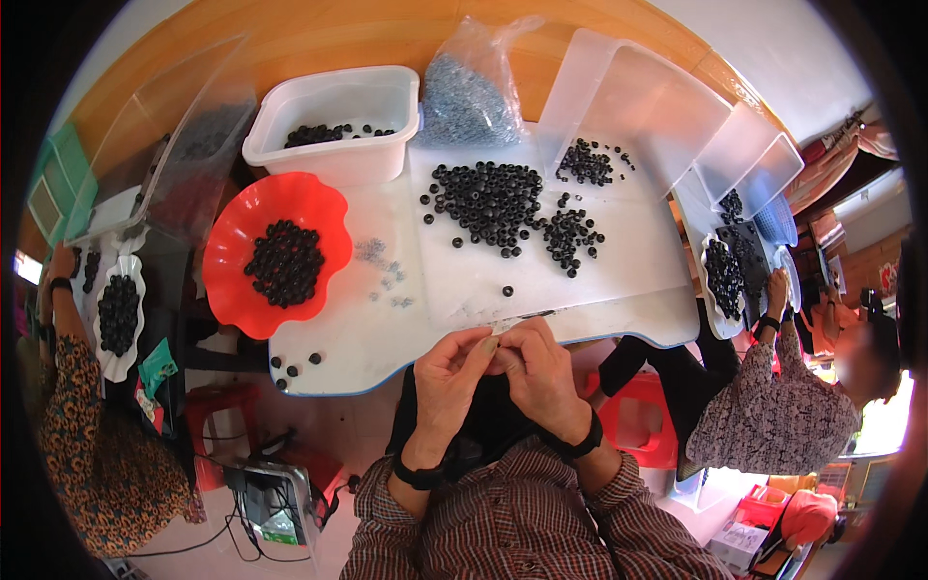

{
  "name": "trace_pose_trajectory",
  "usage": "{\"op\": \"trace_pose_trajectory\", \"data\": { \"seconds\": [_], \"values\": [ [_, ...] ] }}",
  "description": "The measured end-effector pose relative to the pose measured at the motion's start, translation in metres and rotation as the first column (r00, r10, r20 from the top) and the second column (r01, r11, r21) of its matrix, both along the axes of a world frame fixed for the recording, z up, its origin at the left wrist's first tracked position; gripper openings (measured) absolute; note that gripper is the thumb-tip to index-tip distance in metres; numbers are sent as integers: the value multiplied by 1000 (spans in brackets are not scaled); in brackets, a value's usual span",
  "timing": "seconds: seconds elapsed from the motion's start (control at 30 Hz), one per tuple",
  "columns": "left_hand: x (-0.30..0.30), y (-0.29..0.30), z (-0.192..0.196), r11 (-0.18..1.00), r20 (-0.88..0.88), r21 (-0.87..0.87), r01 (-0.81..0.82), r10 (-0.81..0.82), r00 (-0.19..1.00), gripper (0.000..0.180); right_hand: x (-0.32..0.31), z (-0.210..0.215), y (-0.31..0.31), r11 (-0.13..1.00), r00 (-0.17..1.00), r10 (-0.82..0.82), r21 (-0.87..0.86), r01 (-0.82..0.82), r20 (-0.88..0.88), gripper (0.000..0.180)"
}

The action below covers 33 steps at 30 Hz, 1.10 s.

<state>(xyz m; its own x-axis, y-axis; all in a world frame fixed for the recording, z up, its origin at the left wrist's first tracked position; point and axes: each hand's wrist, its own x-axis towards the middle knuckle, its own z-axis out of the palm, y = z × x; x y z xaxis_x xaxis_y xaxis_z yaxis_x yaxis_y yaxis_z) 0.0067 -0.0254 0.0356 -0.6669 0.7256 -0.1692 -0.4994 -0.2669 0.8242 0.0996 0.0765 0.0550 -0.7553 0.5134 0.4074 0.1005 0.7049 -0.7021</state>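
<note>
My left hand (448, 375) and my right hand (543, 379) meet just off the table's near edge. Both have thumb and fingers pinched together, and whatever sits between the fingertips is hidden. Beyond them on a white sheet (619, 275) lies a large pile of small black ring-like parts (490, 198). One loose black part (507, 291) rests closest to my hands. A smaller heap of black parts (570, 235) spreads to the right of the pile. Tiny grey bits (385, 275) are scattered left of the sheet.
A red scalloped bowl (220, 253) holds black parts. Behind stand a white tub (333, 166), a clear bag of small grey pieces (469, 101) and a translucent bin (648, 106). People sit at left (106, 464) and right (773, 416), with red stools (633, 416) nearby.
</note>
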Motion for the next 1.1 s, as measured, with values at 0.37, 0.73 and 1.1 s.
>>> {"op": "trace_pose_trajectory", "data": {
  "seconds": [0.37,0.73,1.1],
  "values": [
    [-1,-2,-1,996,25,-94,-3,5,1000,17,2,2,-3,989,997,49,139,-56,52,19],
    [2,-2,-8,994,-90,-112,2,-13,996,19,4,-2,2,991,987,125,-68,-119,99,18],
    [-11,-8,-21,999,-42,26,19,-18,999,21,1,7,-11,914,997,57,-399,-76,-60,25]
  ]
}}
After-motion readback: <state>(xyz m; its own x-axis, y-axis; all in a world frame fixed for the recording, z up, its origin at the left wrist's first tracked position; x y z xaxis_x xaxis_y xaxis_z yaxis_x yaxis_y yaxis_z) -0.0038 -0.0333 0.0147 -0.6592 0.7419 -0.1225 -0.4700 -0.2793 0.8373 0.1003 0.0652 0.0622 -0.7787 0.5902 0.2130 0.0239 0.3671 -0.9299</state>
